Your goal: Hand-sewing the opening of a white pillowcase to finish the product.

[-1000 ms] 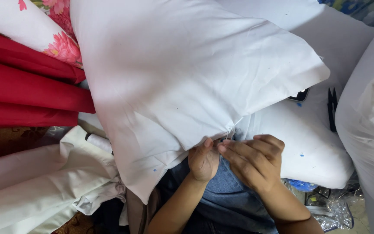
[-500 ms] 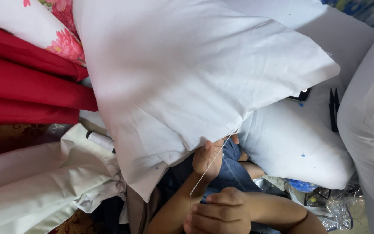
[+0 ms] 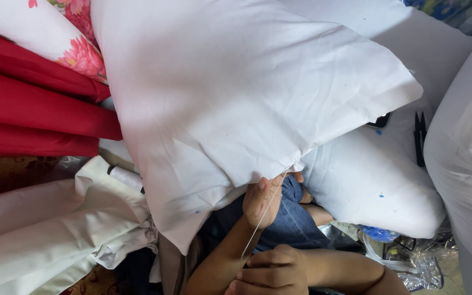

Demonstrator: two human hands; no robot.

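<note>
White pillow (image 3: 236, 93) propped in the middle of the scene, near edge resting on the lap just above the denim (image 3: 293, 218). Looks soft, squashy and light, cover thin and a bit slick, so probably best gripped at the seam edge rather than the puffy middle. Left hand (image 3: 262, 199) right there at that near edge, fingers pinching the seam shut. Right hand (image 3: 274, 272) nearer still, fingers curled tight around a thin thread (image 3: 258, 226) pulled taut from the seam; can't make out a needle. Thread likely snaps if yanked.

Count: four white pillows in view, namely this one, one behind it, one lower right (image 3: 372, 186), one at the right edge (image 3: 465, 164). One thread spool (image 3: 125, 177) on the left, one small black snips (image 3: 420, 139) on the right, one stack of red fabric (image 3: 34, 114) far left.
</note>
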